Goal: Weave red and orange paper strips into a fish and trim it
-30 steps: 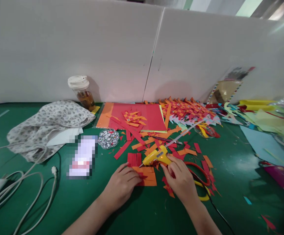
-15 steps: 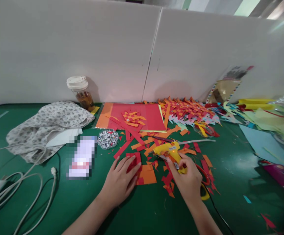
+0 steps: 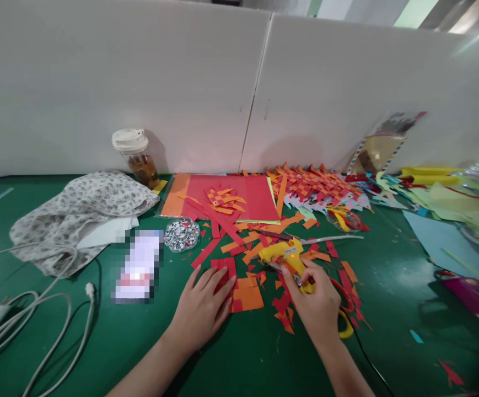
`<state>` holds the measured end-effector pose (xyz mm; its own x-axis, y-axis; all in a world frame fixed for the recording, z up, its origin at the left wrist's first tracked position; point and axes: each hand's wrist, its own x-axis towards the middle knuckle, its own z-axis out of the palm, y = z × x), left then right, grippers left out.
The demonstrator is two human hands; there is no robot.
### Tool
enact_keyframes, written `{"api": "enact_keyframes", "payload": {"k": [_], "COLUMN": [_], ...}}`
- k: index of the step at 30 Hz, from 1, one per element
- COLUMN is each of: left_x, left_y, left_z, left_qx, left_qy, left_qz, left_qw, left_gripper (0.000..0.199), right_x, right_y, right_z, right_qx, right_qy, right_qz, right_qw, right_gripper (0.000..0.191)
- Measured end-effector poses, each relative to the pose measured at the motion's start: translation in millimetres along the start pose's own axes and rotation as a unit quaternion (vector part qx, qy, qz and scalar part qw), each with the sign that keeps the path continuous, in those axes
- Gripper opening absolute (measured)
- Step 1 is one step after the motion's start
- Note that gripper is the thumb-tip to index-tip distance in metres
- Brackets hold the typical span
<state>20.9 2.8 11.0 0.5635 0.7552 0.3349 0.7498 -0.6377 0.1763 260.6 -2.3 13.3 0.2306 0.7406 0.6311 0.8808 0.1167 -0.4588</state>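
My left hand (image 3: 202, 306) lies flat with its fingers stretched over a piece of red and orange paper strips (image 3: 248, 293), partly covering it. My right hand (image 3: 316, 298) is closed round the handle of a yellow hot glue gun (image 3: 283, 252). A small light glows on the gun's body, and a clear glue stick (image 3: 334, 239) sticks out of its back end. The nozzle points left, a short way above and to the right of the paper piece. Red and orange scraps (image 3: 283, 309) lie between my hands. Yellow-handled scissors (image 3: 345, 325) are partly hidden behind my right hand.
A woven paper fish (image 3: 225, 199) rests on red and orange sheets (image 3: 259, 193); more fish (image 3: 317, 184) are piled behind. Googly eyes (image 3: 182, 235), a phone (image 3: 140, 267), patterned cloth (image 3: 86, 209) and a lidded cup (image 3: 138, 157) stand left. White cables (image 3: 68, 309) cross the left side.
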Motion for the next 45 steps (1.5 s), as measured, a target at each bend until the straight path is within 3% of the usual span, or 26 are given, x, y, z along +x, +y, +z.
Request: {"api": "enact_keyframes", "payload": {"k": [9, 14, 16, 18, 20, 27, 45], "left_x": [-1, -2, -3, -4, -5, -4, -2], "left_y": [-3, -5, -5, -6, -7, -7, -6], "left_z": [4.6, 4.8, 6.7, 8.9, 10.3, 8.7, 5.1], "left_qx": [-0.031, -0.078, -0.085, -0.087, -0.085, -0.074, -0.070], "left_qy": [-0.021, -0.046, -0.036, -0.025, -0.020, -0.023, -0.019], "left_qz": [-0.003, 0.003, -0.004, -0.010, -0.008, 0.009, 0.015], "left_qw": [0.999, 0.996, 0.996, 0.996, 0.996, 0.997, 0.997], "left_gripper": [0.038, 0.045, 0.043, 0.039, 0.037, 0.038, 0.034], "right_x": [2, 0, -5, -11, -15, -16, -12], "right_y": [5, -6, -17, -28, -37, -46, -47], "right_z": [6, 3, 2, 2, 4, 8, 6], "right_qx": [-0.064, -0.058, 0.003, 0.038, 0.046, 0.025, 0.028], "right_qy": [-0.003, -0.002, -0.067, -0.165, -0.235, -0.318, -0.349], "right_qz": [-0.002, -0.133, -0.219, -0.298, -0.336, -0.302, -0.287], "right_qw": [0.998, 0.989, 0.973, 0.939, 0.911, 0.898, 0.892], "right_gripper": [0.024, 0.015, 0.014, 0.020, 0.025, 0.025, 0.028]}}
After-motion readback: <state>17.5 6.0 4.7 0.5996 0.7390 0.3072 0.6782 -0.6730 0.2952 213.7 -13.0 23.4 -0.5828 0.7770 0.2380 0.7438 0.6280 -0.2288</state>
